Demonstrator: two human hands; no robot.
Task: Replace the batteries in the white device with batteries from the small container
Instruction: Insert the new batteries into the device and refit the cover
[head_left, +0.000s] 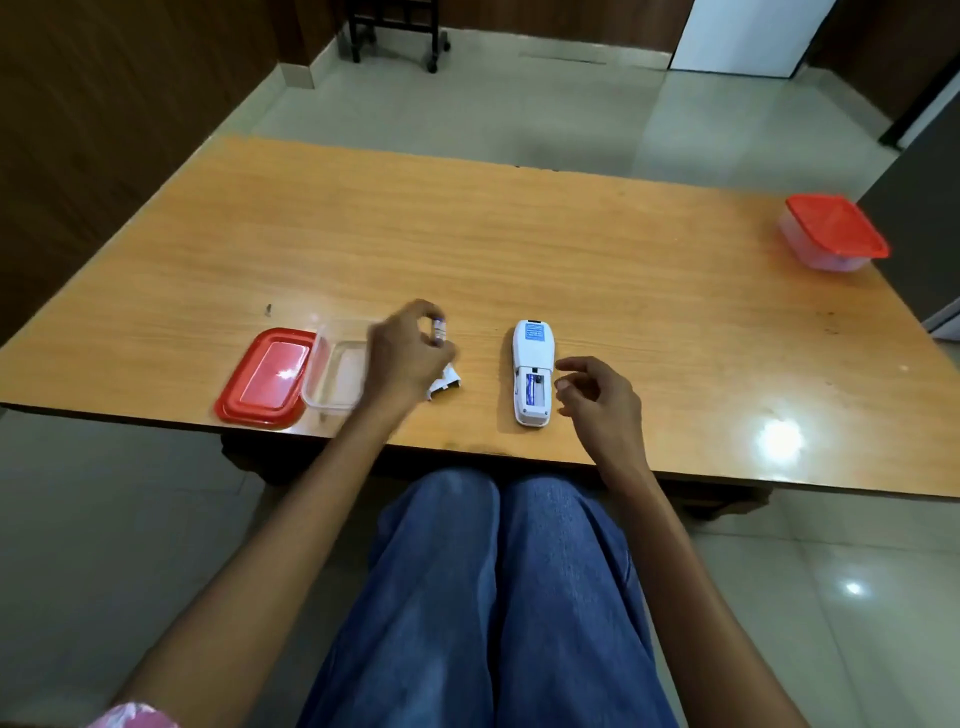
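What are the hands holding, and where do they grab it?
The left hand pinches a battery by its sides; blur hides exactly where. The right hand holds nothing.

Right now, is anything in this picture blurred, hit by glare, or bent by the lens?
Head view: the left hand and the battery it pinches are motion-blurred; the white device and right hand look sharp; bright glare sits on the table at front right and on the red lid; the wide lens slightly bows the table's edges.

The orange wood-grain surface (519, 249) shines glossy. Just left of the left hand (405, 358), the small clear plastic container (332, 374) and flat red plastic lid (267, 379) look smooth; the white plastic device (531, 348) looks matt.
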